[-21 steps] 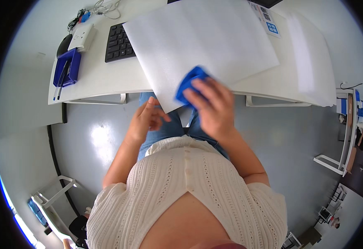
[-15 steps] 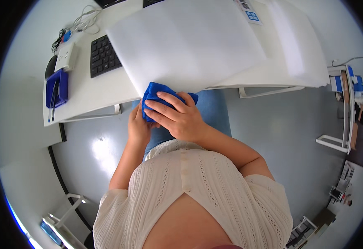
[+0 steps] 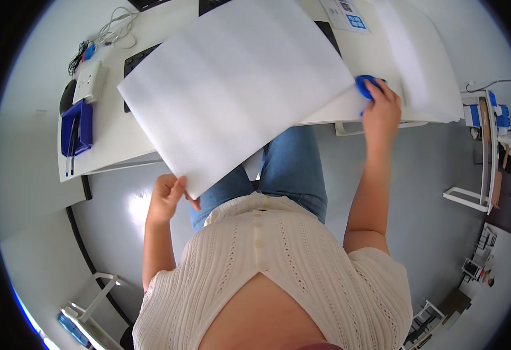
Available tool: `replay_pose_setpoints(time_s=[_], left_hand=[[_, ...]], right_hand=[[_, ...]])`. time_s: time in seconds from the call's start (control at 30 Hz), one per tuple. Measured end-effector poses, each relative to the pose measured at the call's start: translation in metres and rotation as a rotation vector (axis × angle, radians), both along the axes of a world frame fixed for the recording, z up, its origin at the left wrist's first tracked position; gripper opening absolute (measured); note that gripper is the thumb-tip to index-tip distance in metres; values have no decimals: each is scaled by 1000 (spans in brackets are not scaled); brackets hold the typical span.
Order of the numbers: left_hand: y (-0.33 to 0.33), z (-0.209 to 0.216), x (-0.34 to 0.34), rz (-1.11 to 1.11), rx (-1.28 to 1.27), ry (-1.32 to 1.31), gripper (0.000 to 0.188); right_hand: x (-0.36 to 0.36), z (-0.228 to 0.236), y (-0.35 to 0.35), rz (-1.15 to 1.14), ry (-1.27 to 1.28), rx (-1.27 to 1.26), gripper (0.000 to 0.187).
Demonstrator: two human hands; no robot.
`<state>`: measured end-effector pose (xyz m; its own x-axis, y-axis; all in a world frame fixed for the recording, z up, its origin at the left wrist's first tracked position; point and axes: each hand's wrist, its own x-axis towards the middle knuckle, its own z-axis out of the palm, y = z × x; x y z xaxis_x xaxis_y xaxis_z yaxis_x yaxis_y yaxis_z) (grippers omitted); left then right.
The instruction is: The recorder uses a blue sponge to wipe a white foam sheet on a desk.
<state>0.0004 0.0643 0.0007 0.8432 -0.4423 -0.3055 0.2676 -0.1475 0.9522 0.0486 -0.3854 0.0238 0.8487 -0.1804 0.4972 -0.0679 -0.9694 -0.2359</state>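
Note:
A large white sheet [image 3: 238,87], which looks like thin packing foam, lies tilted across the desk, its near corner hanging over the front edge above my lap. My left hand [image 3: 168,197] pinches that corner between thumb and fingers. Over at the sheet's right corner, my right hand [image 3: 382,108] grips a bunched blue cloth [image 3: 367,87] just above the desk. Whether the cloth touches the sheet is unclear. Part of a black keyboard [image 3: 135,60] shows from under the sheet's left side.
On the desk's left stand a blue tray [image 3: 85,111] with pens, a white socket box [image 3: 90,81] and tangled cables [image 3: 115,32]. White sheets [image 3: 421,64] lie at the right end, near a printed card [image 3: 347,14]. A white-framed trolley [image 3: 490,157] stands farther right.
My hands have parted. The right has carried the blue cloth to the right and away from me; the left has moved left and nearer, and the sheet has turned and shifted left toward me.

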Motion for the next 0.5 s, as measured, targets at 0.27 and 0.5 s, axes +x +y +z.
replay_pose_setpoints(time_s=[0.27,0.5], left_hand=[[-2,23,7,460,-245,186,41],[-26,8,8,554,-286,291,38]], right_hand=[[-7,39,125,341,-210,92,48],[-18,-5,238,1039,-34,60,32]])
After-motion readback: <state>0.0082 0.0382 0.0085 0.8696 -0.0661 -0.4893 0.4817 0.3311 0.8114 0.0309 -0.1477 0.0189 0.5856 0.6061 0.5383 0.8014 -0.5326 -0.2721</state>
